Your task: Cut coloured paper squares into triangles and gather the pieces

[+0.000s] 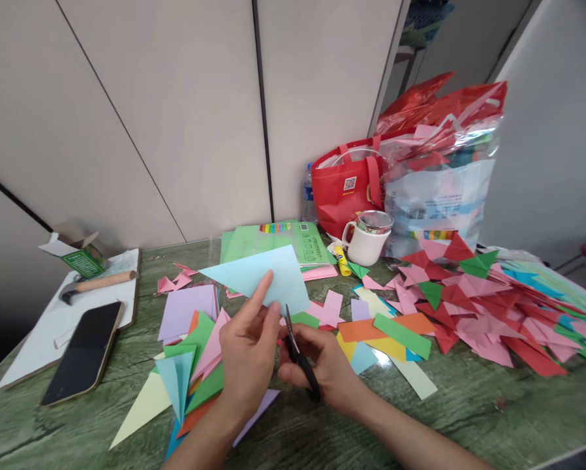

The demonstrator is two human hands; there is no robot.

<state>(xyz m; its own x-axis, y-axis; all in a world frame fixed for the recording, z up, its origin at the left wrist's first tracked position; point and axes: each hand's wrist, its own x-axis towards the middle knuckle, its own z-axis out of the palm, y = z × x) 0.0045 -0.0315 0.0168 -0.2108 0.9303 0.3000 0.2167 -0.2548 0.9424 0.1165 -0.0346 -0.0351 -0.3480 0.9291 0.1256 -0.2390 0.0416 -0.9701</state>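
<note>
My left hand [248, 352] pinches the lower edge of a folded light blue paper [261, 274] and holds it up above the green table [469, 411]. My right hand [325, 365] grips black-handled scissors [297, 352], whose blades point up at the paper's bottom edge. Under my hands lie coloured paper pieces: purple sheets [185, 312], a folded teal cone [178, 382], a pale yellow triangle [143, 408].
A phone [85, 352] and a hammer [94, 285] rest on a clipboard at left. Behind stand a green paper pack [293, 241], a glue stick [342, 260], a white mug [366, 238], a red bag [346, 189] and a plastic bag [440, 176]. Folded red, pink and green triangles [474, 307] are heaped at right.
</note>
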